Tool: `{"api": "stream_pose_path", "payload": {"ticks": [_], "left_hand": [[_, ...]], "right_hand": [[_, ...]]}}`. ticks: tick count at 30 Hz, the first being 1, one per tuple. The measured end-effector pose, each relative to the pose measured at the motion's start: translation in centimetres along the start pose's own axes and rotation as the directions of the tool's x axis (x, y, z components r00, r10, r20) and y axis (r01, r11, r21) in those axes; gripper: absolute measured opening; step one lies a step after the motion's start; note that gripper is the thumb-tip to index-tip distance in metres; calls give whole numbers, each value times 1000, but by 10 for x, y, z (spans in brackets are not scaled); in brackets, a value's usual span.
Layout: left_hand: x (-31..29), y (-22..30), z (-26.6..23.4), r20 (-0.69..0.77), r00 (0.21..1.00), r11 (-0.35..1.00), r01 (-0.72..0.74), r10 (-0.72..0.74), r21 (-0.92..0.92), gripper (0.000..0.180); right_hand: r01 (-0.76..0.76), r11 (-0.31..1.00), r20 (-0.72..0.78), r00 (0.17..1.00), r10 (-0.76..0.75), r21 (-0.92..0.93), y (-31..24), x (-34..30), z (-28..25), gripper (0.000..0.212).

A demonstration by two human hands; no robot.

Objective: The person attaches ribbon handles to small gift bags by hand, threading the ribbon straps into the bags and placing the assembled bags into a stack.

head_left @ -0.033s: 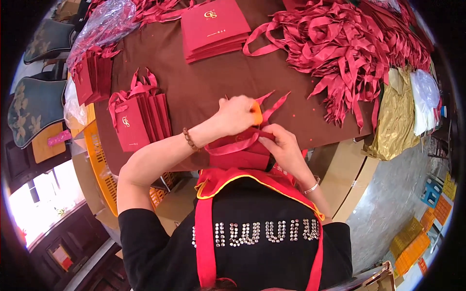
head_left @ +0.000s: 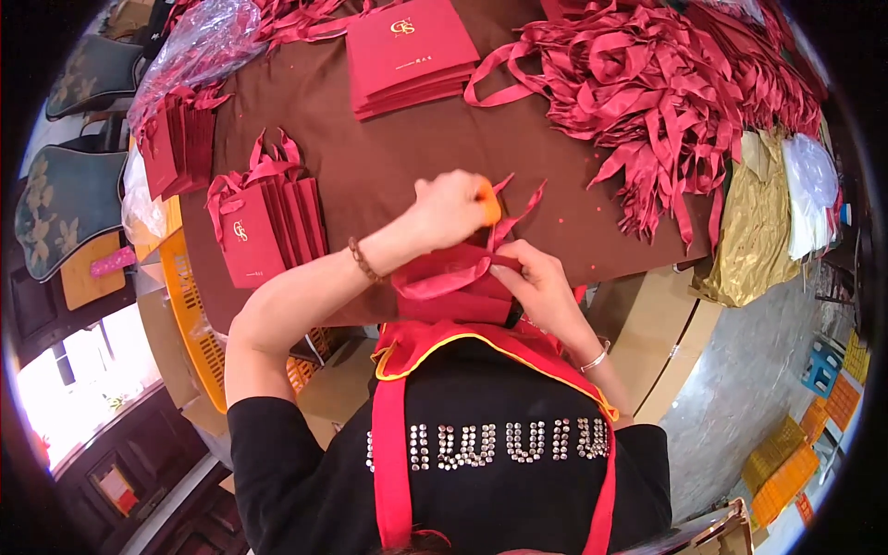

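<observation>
A red paper bag (head_left: 453, 301) is at the table's near edge, in front of my body. A red ribbon handle (head_left: 453, 280) loops across its near side, and loose ribbon ends (head_left: 529, 205) stick out beyond it. My left hand (head_left: 453, 213) is curled closed above the bag's far rim. Something orange is wrapped round one of its fingers, right beside the ribbon ends; what those fingers grip is hidden. At the bag's right rim, my right hand (head_left: 538, 282) pinches the edge between thumb and fingers, close to the ribbon.
Finished-looking bags with ribbons (head_left: 268, 227) stand at the left, more bags (head_left: 176, 153) beyond them. Flat red bags (head_left: 412, 60) are stacked at the far middle. A big heap of ribbons (head_left: 647, 102) covers the right side, beside gold wrapping (head_left: 754, 227). An orange crate (head_left: 190, 305) sits below left.
My left hand has tilted slightly and shifted a little, and the loose ribbon ends have drawn nearer to it. My right hand keeps its pinch on the bag's rim.
</observation>
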State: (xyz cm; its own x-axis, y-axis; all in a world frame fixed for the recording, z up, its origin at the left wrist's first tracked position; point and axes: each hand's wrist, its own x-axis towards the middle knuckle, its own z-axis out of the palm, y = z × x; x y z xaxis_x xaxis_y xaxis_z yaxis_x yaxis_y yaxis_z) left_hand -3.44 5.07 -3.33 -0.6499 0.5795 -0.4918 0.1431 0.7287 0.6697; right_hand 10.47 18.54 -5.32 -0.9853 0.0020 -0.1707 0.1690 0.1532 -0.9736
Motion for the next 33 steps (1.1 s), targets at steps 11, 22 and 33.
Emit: {"api": "stream_pose_path", "payload": {"ticks": [11,22,33], "left_hand": [[3,-16,-22,-15,983,968,-176,182,178,18],[38,10,-41,-287,955,976,-130,76,-176,21],[11,-23,-78,-532,828,799,-437,178,-412,39]], "right_hand": [[-18,999,29,999,19,-35,4,0,4,26],[121,982,129,986,-103,-147,13,4,13,56],[15,895,12,1000,-22,446,14,21,-4,61]]}}
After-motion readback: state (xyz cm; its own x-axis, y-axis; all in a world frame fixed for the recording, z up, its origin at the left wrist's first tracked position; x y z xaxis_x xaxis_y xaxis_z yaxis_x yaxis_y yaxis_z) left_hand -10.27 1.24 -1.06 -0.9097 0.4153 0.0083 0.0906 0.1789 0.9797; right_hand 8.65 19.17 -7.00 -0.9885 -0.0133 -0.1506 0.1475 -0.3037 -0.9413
